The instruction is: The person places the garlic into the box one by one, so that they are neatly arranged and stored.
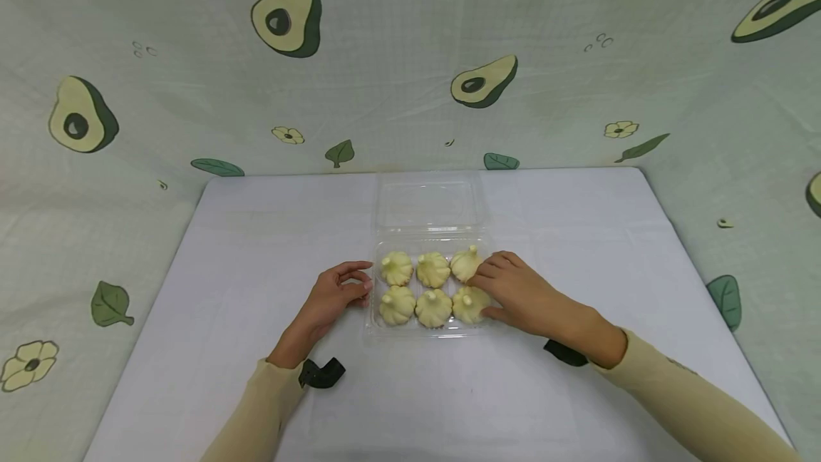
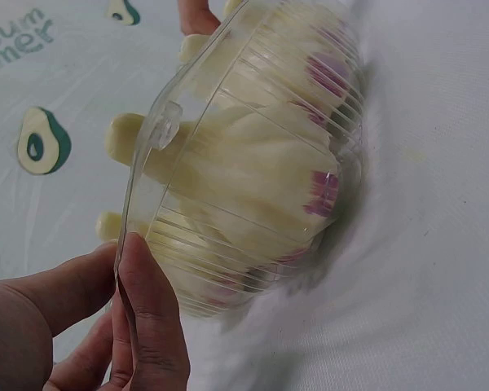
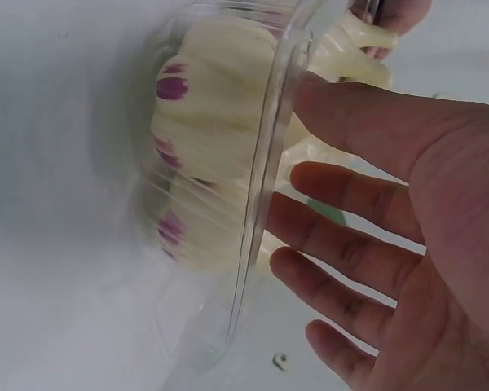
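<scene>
Several pale garlic bulbs (image 1: 433, 308) sit in two rows in a clear plastic clamshell box (image 1: 410, 334). Its hinged lid (image 1: 430, 202) lies open toward the back. My left hand (image 1: 336, 294) is at the box's left side; the left wrist view shows thumb and finger (image 2: 152, 318) pinching the rim, with purple-marked garlic bulbs (image 2: 244, 179) behind the clear wall. On the right side, my right hand (image 1: 522, 298) reaches over the edge beside the right-hand bulbs. In the right wrist view its fingers (image 3: 342, 244) are spread and fairly straight at the rim (image 3: 265, 138), gripping nothing.
The box stands on a table with a white cloth (image 1: 269, 234). Behind and at both sides hangs a pale green curtain (image 1: 385, 34) printed with avocados and leaves. A black strap piece (image 1: 322, 373) shows at the left wrist, another (image 1: 564, 353) at the right.
</scene>
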`<state>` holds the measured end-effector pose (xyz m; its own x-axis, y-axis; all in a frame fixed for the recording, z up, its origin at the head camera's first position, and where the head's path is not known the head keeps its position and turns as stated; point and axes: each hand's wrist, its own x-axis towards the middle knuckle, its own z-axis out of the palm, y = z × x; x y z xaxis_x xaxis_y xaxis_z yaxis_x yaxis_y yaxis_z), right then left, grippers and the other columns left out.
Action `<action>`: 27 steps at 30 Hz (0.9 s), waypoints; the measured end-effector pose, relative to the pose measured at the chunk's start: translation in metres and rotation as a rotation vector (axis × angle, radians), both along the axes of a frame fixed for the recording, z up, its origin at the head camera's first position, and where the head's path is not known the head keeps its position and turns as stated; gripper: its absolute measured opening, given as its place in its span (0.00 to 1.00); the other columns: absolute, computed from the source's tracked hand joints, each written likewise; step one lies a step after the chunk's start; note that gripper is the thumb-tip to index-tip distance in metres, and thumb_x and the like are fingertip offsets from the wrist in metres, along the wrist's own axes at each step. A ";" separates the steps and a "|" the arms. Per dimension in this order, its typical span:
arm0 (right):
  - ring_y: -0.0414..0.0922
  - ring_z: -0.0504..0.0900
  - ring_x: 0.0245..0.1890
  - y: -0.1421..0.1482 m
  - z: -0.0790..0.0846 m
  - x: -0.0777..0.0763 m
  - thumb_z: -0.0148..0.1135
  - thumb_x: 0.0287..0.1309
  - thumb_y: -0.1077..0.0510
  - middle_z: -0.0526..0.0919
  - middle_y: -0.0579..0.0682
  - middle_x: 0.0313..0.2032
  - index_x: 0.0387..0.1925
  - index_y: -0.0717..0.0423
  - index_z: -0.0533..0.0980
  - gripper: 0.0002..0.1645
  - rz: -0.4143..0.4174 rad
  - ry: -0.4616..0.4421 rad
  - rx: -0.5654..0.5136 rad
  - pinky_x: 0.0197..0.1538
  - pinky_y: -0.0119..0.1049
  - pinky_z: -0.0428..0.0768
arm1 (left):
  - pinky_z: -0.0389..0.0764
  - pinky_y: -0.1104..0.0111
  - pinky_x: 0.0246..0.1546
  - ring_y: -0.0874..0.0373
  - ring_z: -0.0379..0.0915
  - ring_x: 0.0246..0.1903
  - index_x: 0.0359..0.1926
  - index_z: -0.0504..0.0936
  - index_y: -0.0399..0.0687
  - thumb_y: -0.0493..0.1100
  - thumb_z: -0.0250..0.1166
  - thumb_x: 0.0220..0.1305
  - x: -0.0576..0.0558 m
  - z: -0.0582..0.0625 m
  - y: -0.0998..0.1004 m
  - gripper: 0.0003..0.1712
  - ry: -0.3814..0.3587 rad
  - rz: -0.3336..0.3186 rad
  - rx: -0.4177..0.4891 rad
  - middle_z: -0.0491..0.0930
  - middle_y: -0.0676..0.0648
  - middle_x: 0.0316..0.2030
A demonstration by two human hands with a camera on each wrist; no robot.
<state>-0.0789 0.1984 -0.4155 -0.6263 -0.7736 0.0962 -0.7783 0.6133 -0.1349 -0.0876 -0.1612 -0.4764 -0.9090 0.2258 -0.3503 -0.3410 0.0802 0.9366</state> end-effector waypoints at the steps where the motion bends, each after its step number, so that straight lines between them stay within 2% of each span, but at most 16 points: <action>1: 0.54 0.80 0.55 0.001 0.001 0.000 0.87 0.47 0.55 0.86 0.50 0.48 0.52 0.57 0.84 0.30 -0.003 0.001 -0.007 0.65 0.53 0.75 | 0.86 0.70 0.39 0.62 0.81 0.32 0.71 0.73 0.31 0.31 0.65 0.74 0.000 0.000 0.000 0.27 0.001 -0.001 0.001 0.79 0.47 0.44; 13: 0.54 0.80 0.55 0.015 0.007 -0.002 0.87 0.47 0.58 0.86 0.50 0.49 0.53 0.59 0.84 0.31 -0.049 0.002 -0.128 0.65 0.54 0.75 | 0.87 0.71 0.39 0.62 0.82 0.32 0.71 0.72 0.30 0.31 0.65 0.74 0.000 -0.001 0.000 0.27 0.002 0.003 0.013 0.78 0.47 0.44; 27: 0.57 0.81 0.56 0.037 0.017 -0.009 0.83 0.52 0.60 0.87 0.53 0.50 0.55 0.61 0.83 0.28 -0.173 0.015 -0.185 0.61 0.59 0.77 | 0.87 0.71 0.39 0.63 0.82 0.31 0.70 0.72 0.30 0.30 0.65 0.74 0.001 0.000 -0.001 0.27 -0.002 0.006 0.023 0.78 0.47 0.44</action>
